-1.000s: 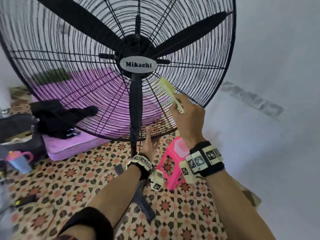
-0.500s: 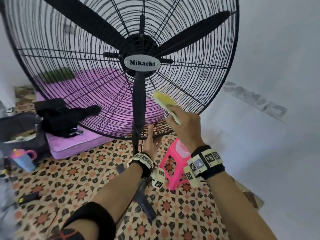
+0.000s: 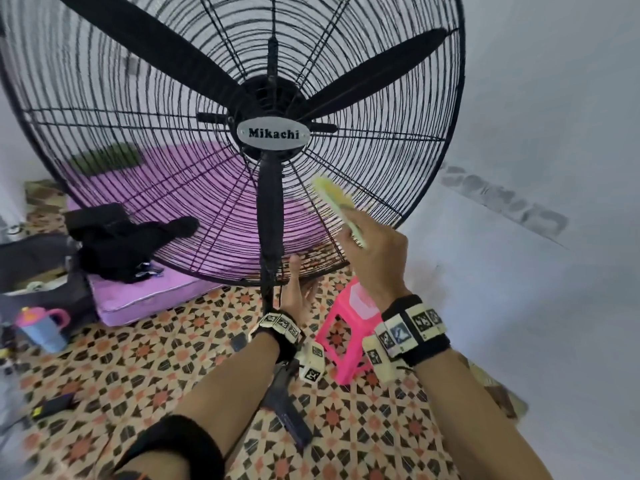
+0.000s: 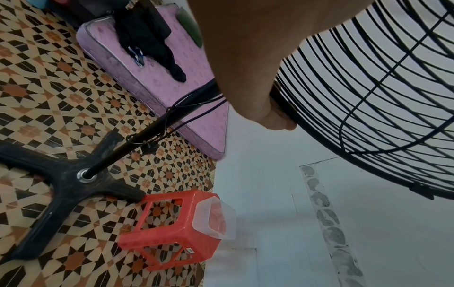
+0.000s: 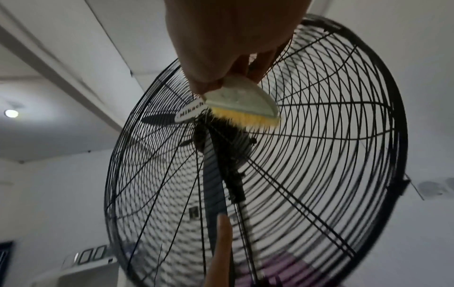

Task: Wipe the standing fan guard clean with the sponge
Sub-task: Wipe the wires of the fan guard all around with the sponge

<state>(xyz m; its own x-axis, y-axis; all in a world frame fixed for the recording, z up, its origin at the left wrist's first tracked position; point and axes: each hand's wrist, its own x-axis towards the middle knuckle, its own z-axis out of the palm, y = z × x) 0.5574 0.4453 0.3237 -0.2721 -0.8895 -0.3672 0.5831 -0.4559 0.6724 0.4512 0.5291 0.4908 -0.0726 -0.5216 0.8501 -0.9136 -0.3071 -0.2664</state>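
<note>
On the lower right of the fan guard [image 3: 363, 174], my right hand [image 3: 375, 252] grips the sponge [image 3: 337, 202], swept slightly leftward; my left hand [image 3: 298, 292] keeps clasping the rim.

A purple mattress [image 3: 145, 299] is laid on the patterned tile floor [image 3: 114, 375], and black clothing [image 3: 117, 240] is heaped on it near a dark green item [image 3: 104, 159]. A pink plastic stool [image 3: 346, 327] is seen lying on its side by the white wall [image 3: 536, 306], with a clear plastic container [image 4: 216, 219] against its top. A blue cup with a pink handle [image 3: 41, 323] is stood on the floor at the left.
</note>
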